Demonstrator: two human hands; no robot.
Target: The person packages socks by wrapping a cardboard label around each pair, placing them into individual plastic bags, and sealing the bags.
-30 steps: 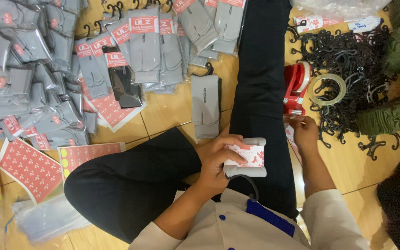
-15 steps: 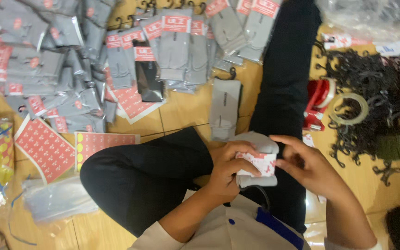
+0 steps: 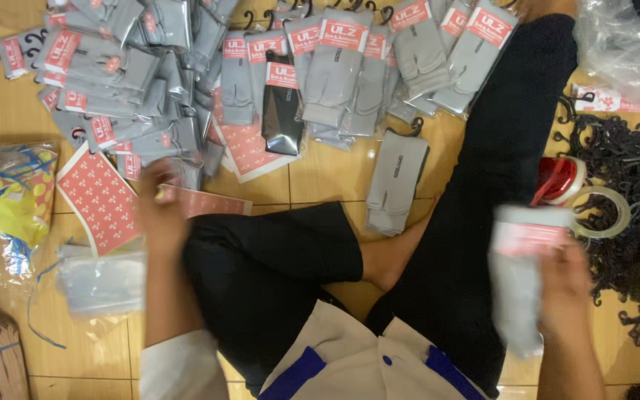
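Grey sock pair (image 3: 518, 285), banded with a red label, hangs in the right hand (image 3: 566, 285), whose fingers close round its right edge above the dark trouser leg (image 3: 475, 185). Left hand (image 3: 158, 211), blurred, reaches over the red label sheets (image 3: 101, 200) on the wooden floor (image 3: 320, 174); its grip cannot be told. Packed grey socks (image 3: 335, 70) lie beyond; black hooks (image 3: 631, 170) and a tape roll (image 3: 603, 211) sit to the right.

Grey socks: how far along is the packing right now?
Done: a big heap of carded, bagged grey socks covers the floor ahead. In hand: the right hand holds a carded grey pair; the left hand reaches toward the red card sheets. Left: one bare grey pair, uncarded, plus many loose black hooks.
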